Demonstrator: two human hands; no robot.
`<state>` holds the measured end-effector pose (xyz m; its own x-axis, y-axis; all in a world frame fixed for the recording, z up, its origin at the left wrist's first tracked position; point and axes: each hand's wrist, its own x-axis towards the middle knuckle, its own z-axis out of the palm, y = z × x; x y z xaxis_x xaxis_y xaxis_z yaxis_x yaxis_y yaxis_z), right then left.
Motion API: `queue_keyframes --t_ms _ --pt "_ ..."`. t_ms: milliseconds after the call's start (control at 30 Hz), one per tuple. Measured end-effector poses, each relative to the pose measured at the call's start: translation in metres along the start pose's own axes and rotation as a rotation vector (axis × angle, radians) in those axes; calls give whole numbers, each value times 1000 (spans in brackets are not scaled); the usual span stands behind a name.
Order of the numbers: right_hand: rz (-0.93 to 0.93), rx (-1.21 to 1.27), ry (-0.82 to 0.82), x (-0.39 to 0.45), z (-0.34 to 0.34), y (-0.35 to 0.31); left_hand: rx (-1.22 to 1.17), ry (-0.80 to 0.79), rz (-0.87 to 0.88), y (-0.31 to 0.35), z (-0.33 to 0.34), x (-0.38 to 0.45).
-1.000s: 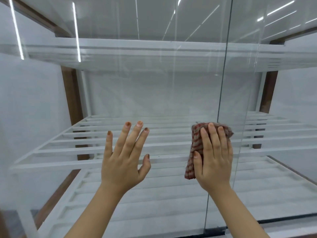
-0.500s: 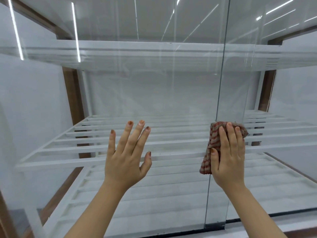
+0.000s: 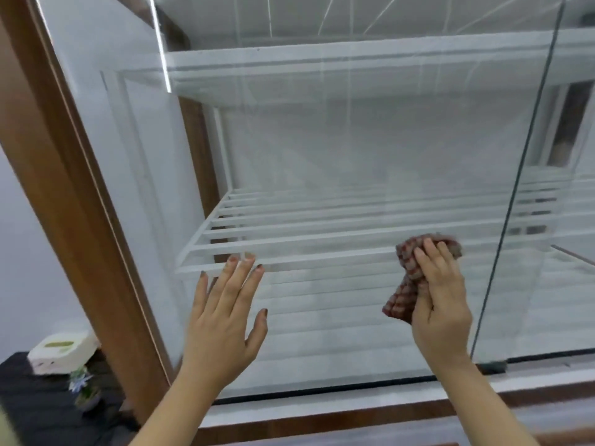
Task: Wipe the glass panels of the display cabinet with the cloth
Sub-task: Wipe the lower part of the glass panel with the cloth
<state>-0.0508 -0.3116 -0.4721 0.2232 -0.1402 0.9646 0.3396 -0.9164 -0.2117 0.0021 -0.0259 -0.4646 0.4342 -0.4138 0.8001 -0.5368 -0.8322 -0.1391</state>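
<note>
The head view is filled by the display cabinet (image 3: 106, 226), whose brown wooden frame is seen running steeply up the left side and along the near bottom edge. A large glass panel (image 3: 338, 149) is set across the front, and its right edge is marked by a dark vertical line, with a second glass panel (image 3: 566, 284) lying to the right of it. Reflected strips of ceiling light are carried on the glass. Behind the glass, white slatted shelves (image 3: 322, 233) are stacked at several levels.

The left hand (image 3: 225, 320) is held flat toward the lower left part of the large panel, with the fingers extended and slightly fanned and the thumb set out to the right; whether the palm is touching the glass cannot be told. The right hand (image 3: 441, 300) is placed over the cloth (image 3: 409, 278), with its fingers kept close together on top of it. The cloth, red-and-white checked and bunched, is pressed against the large panel near its right edge, at about the height of the middle shelf.

At the near left, beside the frame, a white packet (image 3: 61, 350) and a small flowering plant (image 3: 82, 386) are seen on a dark surface (image 3: 32, 410).
</note>
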Motion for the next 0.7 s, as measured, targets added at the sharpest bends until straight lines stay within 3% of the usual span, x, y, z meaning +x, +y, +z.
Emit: queue_keyframes --t_ms 200,400,700 --pt "-100 159 -144 -47 79 -113 94 -84 -52 -49 -4 -55" --pt "-194 101 -158 -79 128 -146 175 -101 -100 -66 13 -83" --pt "-398 -213 40 -89 163 -129 311 252 -10 -88 55 -93"
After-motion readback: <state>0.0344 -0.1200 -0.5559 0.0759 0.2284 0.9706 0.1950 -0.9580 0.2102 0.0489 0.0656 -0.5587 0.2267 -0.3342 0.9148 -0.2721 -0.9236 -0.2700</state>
